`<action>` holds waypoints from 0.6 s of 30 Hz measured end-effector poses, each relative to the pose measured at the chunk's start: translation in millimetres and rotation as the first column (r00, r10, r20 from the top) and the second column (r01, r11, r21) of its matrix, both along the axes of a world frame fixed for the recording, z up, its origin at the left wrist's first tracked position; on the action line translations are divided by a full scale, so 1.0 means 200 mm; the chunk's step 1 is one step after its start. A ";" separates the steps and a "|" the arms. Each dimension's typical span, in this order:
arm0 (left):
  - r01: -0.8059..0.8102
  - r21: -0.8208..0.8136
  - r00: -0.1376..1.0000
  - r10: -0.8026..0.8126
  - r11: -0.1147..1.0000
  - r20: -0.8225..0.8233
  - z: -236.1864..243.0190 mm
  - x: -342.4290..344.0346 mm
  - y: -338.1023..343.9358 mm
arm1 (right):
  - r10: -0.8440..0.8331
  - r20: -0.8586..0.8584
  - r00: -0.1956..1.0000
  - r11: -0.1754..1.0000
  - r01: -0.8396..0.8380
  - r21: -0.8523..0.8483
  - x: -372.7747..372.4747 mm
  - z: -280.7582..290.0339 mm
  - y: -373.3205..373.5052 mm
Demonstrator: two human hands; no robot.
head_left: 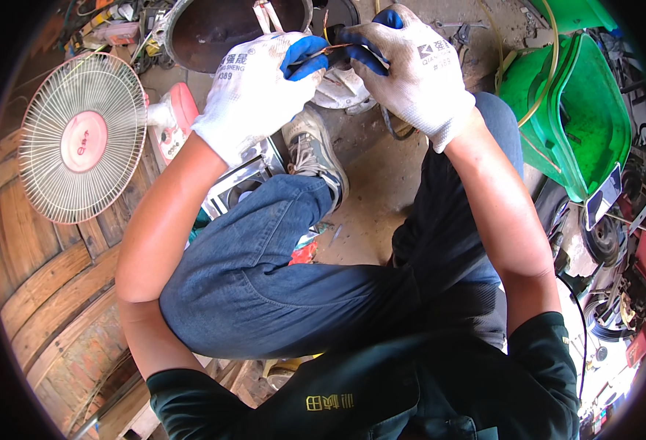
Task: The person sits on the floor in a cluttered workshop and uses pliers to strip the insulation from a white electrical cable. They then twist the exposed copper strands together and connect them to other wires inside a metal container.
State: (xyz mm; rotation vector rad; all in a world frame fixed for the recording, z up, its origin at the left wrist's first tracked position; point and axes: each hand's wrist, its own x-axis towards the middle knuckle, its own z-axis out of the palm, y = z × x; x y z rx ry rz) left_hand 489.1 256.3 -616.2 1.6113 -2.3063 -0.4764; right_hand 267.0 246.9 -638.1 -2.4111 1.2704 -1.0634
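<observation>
Both hands wear white work gloves with blue palms and are raised close together at the top of the head view. My left hand (pixel 264 88) is closed, its thumb and fingers pinching one end of a thin copper-coloured wire (pixel 337 48). The wire's other end runs into the closed fingers of my right hand (pixel 414 73). A dark piece, too small to name, shows between the two hands. Beneath them a round silvery metal part (pixel 343 92) lies on the floor, partly covered. Just beyond my left hand is a large round metal vessel (pixel 191 37), dark inside.
At left a fan guard (pixel 82 138) with a pink centre stands over wooden boards (pixel 33 242), beside a pink-and-white base (pixel 172 125). A green plastic bin (pixel 601 139) is at right, with a yellowish hose (pixel 555 70). Scrap parts (pixel 605 242) crowd the right edge.
</observation>
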 end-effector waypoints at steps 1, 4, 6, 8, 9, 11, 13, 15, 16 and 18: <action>-0.001 0.023 1.000 0.000 1.000 0.017 0.01 -0.01 0.00 | 0.001 -0.020 1.000 1.000 -0.002 -0.029 0.00 -0.04 -0.01; -0.021 0.103 0.998 0.015 0.994 0.059 0.11 -0.05 0.01 | 0.039 -0.043 0.998 0.998 -0.041 -0.047 -0.01 -0.09 -0.02; -0.056 0.173 0.996 0.043 0.983 0.076 0.14 -0.10 0.01 | 0.089 -0.008 0.996 0.996 -0.089 -0.025 -0.02 -0.04 -0.02; -0.058 0.072 0.993 0.049 0.996 0.111 0.13 -0.08 0.00 | 0.157 0.073 0.985 0.988 -0.157 0.001 -0.03 0.05 -0.02; -0.056 0.021 0.990 0.053 0.998 0.128 0.11 -0.07 0.00 | 0.174 0.075 0.982 0.985 -0.174 -0.006 -0.03 0.05 -0.03; -0.039 -0.034 0.993 0.043 0.999 0.107 0.08 -0.05 0.00 | 0.198 0.068 0.978 0.980 -0.197 -0.022 -0.04 0.03 -0.06; -0.036 -0.045 0.995 0.040 0.998 0.089 0.07 -0.05 0.00 | 0.204 0.057 0.977 0.979 -0.204 -0.014 -0.04 0.04 -0.06; -0.046 -0.011 0.996 0.046 0.999 0.073 0.08 -0.06 0.01 | 0.211 0.068 0.975 0.977 -0.211 -0.012 -0.04 0.02 -0.07; -0.029 -0.031 0.995 0.032 0.999 0.097 0.08 -0.06 0.01 | 0.212 0.085 0.974 0.977 -0.212 -0.017 -0.04 0.02 -0.08; 0.006 -0.068 0.989 0.004 0.998 0.148 0.08 -0.06 0.02 | 0.209 0.112 0.971 0.978 -0.206 -0.040 -0.04 0.00 -0.08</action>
